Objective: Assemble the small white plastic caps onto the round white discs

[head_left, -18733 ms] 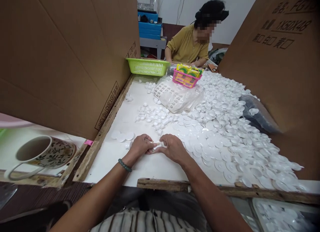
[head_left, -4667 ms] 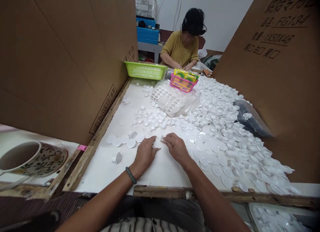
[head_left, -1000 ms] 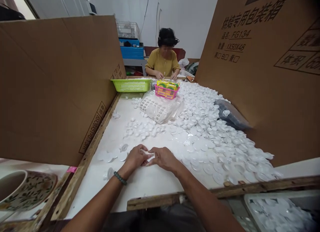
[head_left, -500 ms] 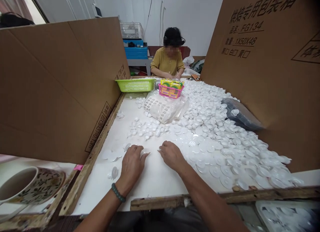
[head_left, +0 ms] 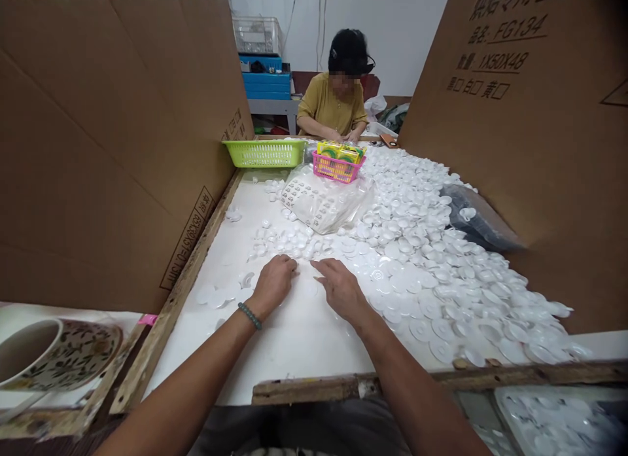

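In the head view, the small white pieces (head_left: 294, 239) lie on the bench (head_left: 289, 358) straight ahead of the fingertips, in a loose patch wider across than deep; the left hand (head_left: 275, 280) is nearer, its fingers at the patch's near edge, though touching or just short I cannot tell. The flat white discs (head_left: 392, 279) spread off to the right, closer to the right hand (head_left: 342, 291), round and overlapping, so none shows a long axis. The left hand is curled nearly closed, and its back hides whatever the fingertips may pinch. The right hand's thumb and forefinger stand slightly parted, with nothing discernible between them. White on white blurs the outlines between the hands, and the left forearm partly covers another white piece (head_left: 220, 323).
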A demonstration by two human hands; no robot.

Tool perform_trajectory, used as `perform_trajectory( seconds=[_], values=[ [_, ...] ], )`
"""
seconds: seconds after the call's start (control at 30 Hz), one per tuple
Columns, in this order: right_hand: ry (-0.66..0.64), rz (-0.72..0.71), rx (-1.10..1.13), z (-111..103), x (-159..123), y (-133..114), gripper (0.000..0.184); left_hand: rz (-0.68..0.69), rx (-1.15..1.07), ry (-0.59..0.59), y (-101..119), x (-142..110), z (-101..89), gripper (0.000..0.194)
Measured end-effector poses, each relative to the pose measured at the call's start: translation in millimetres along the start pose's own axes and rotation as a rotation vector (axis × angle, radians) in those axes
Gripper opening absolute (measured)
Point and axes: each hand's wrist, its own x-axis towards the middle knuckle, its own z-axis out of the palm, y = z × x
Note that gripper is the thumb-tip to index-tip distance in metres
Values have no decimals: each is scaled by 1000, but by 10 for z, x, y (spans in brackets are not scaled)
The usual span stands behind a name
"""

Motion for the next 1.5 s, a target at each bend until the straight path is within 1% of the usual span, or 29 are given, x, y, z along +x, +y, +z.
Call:
perform_trajectory(
  seconds=[0.07,0.1,0.17,0.2,0.27,0.43,0.5,0.57,0.63,0.73,0.8,0.9,1.13,1.27,1.33,1.4,1.5],
  values=[
    [-74,-58,-19,9,16,-13,35,27,-102,-29,54,-40,26,14],
    [-103,-64,-32,12,22,-13,32,17,-158,-46,84,-62,33,11],
    [-136,-30,-61,18,29,-7,18,-27,-260,-63,143,-108,39,9],
    [-143,-6,-78,21,29,-4,13,-49,-298,-59,169,-133,40,12],
    [-153,15,-98,31,27,-8,12,-69,-339,-39,211,-186,44,21],
    [-180,-26,-24,50,37,-40,16,-79,-342,-34,267,-328,54,23],
    [-148,-3,-4,21,33,-39,18,-70,-309,-5,300,-386,45,32],
    [-96,31,4,-32,13,-30,20,-33,-265,21,351,-440,38,47],
    [-66,57,15,-86,-15,-23,22,-1,-228,23,410,-478,49,57],
    [-103,67,26,-123,-49,-22,24,-42,-208,30,456,-484,107,54],
    [-147,50,28,-112,-59,-26,24,-90,-203,58,443,-466,152,51],
    [-179,25,26,-70,-65,-34,24,-109,-202,80,396,-442,188,48],
    [-257,-66,-124,3,-88,-108,25,-104,-225,72,362,-438,196,43],
    [-300,-108,-149,17,-98,-154,24,-125,-233,40,351,-443,225,46],
    [-299,-98,-157,29,-105,-148,24,-98,-251,34,326,-453,217,50],
    [-269,-68,-117,44,-109,-121,24,-43,-245,31,273,-466,184,52],
    [-172,21,76,60,-99,-78,19,-13,-181,37,164,-489,98,54]
  ],
)
